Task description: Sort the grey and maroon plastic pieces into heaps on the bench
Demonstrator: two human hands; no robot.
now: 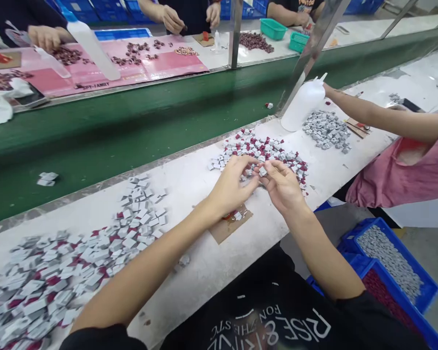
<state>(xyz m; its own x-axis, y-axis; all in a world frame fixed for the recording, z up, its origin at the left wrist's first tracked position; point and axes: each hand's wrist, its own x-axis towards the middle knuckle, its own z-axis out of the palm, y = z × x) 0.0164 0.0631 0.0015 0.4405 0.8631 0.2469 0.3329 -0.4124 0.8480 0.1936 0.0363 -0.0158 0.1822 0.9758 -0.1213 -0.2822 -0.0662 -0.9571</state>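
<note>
My right hand [282, 187] pinches a small light-grey plastic piece [263, 171] between thumb and fingers. Close beside it, my left hand [237, 182] is curved in a C shape, thumb and index finger apart, its fingertips near that piece; I see nothing held in it. Behind both hands spreads a pile of small grey and dark-red pieces [255, 146]. Under my left wrist lies a brown cardboard square [231, 231] with a red and yellow smear and a few small bits on it.
A larger heap of grey and dark-red parts [76, 272] covers the table's left. A white squeeze bottle [302, 104] stands behind the right pile, near grey pieces [326, 130]. A co-worker's arm [383, 114] reaches in from the right. Blue crates [428, 289] sit below. A green belt [138, 131] runs behind.
</note>
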